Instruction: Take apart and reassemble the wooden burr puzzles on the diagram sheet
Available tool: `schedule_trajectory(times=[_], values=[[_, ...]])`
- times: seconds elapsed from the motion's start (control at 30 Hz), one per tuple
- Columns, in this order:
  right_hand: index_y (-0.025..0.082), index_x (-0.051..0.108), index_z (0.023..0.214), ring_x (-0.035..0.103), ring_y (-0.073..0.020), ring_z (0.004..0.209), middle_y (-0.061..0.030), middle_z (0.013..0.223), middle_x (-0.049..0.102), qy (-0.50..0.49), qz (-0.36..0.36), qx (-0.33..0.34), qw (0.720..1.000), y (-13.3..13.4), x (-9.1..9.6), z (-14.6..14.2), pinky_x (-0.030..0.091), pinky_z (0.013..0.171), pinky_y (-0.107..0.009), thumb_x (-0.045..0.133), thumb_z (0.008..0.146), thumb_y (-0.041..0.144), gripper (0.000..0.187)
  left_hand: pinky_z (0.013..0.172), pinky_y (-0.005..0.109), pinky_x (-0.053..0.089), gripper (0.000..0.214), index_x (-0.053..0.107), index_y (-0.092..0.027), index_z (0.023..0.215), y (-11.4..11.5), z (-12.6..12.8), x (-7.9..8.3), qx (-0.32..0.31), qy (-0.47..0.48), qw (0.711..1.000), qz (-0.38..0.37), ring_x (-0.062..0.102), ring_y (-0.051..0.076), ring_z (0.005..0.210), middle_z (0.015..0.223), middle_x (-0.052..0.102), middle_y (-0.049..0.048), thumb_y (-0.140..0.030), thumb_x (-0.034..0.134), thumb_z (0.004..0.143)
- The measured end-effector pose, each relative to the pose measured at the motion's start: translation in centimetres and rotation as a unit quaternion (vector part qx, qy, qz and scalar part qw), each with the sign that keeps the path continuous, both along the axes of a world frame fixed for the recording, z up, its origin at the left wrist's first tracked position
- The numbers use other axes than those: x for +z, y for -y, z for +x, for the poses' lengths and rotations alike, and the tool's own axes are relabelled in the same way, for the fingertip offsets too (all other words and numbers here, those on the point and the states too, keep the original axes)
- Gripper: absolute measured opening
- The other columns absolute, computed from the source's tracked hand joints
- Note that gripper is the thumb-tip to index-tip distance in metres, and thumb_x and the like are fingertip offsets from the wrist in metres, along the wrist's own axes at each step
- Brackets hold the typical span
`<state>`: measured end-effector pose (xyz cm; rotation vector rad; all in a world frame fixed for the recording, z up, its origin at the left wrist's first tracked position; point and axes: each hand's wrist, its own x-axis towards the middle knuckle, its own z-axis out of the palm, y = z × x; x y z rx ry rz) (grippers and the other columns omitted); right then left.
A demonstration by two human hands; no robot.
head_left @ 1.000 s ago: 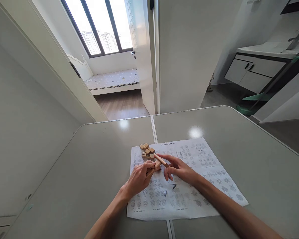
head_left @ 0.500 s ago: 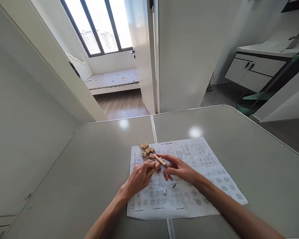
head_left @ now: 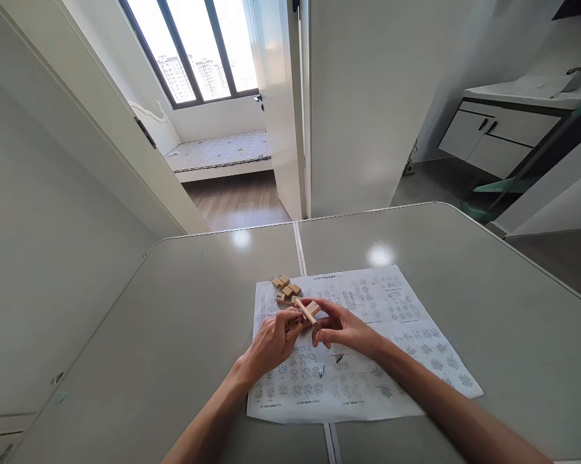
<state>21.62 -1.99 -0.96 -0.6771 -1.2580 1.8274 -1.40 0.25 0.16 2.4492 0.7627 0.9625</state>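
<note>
My left hand (head_left: 273,338) is closed around several light wooden puzzle pieces (head_left: 295,330), partly hidden by its fingers. A slim wooden stick (head_left: 307,312) slants across the top of these pieces. My right hand (head_left: 345,327) is curled in from the right, its fingertips behind the pieces and its thumb by the stick's near end. Just beyond my hands lies a small group of notched wooden blocks (head_left: 287,290), one with a dark mark on its face. Beneath everything is a large white sheet (head_left: 367,386) printed with rows of small diagrams.
The sheet lies on a grey-green table (head_left: 198,309) with a pale seam down its middle. Two small dark-and-silver bits (head_left: 338,358) show on the paper. Past the table's far edge are an open door (head_left: 275,96), a bed (head_left: 222,151) and a washbasin cabinet (head_left: 498,132).
My right hand has moved slightly left, closer to my left hand. The stick has turned a little steeper, and more of a broad wooden piece shows beside it.
</note>
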Motion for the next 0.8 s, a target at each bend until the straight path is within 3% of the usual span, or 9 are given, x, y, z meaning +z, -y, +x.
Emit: schedule_trajectory(times=[0.27, 0.8], values=[[0.026, 0.053, 0.152, 0.067, -0.0172, 0.087, -0.0068, 0.113, 0.064, -0.003, 0.01, 0.024, 1.0, -0.14, 0.49, 0.38, 0.053, 0.066, -0.025, 0.083, 0.087, 0.029, 0.072, 0.059, 0.025, 0.05, 0.011, 0.043, -0.023, 0.118, -0.03, -0.1, -0.52, 0.022, -0.038, 0.999, 0.014, 0.072, 0.016, 0.063, 0.085, 0.076, 0.0006, -0.029, 0.047, 0.11], [0.026, 0.054, 0.151, 0.063, -0.0157, 0.085, -0.0044, 0.107, 0.063, 0.002, 0.013, 0.019, 1.0, -0.1, 0.49, 0.2, 0.052, 0.067, -0.024, 0.086, 0.084, 0.031, 0.074, 0.071, 0.029, 0.054, 0.015, 0.048, -0.022, 0.125, -0.03, -0.18, -0.21, 0.013, -0.073, 0.997, 0.005, 0.078, 0.019, 0.08, 0.102, 0.079, 0.0045, -0.027, 0.046, 0.111]])
